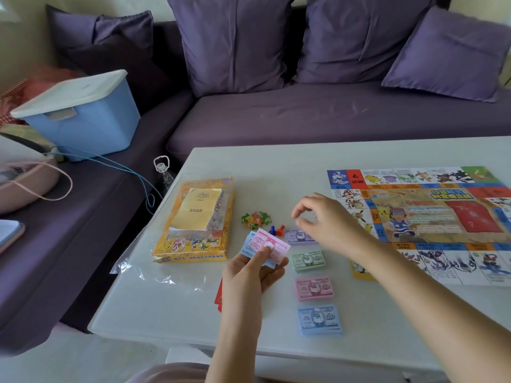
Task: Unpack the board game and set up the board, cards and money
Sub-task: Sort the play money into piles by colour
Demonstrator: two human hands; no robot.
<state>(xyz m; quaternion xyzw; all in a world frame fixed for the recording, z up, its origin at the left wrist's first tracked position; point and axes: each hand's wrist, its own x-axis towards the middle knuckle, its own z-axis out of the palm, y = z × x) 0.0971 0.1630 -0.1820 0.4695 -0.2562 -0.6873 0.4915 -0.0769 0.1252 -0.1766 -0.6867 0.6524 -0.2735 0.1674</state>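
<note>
Four money stacks (308, 261) sorted left of board (431, 217), board laid flat. Left hand (249, 275) pinches unsorted notes (269, 246); right hand (323, 219) loose, empty, apart. Likely remaining: notes, cards (218, 295).

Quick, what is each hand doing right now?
Left hand: holding pink and blue money notes.
Right hand: open, holding nothing, above the purple money stack.

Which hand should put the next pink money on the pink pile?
Probably the right hand: it is empty and hovers by the money piles, while the left hand grips the loose notes.
</note>
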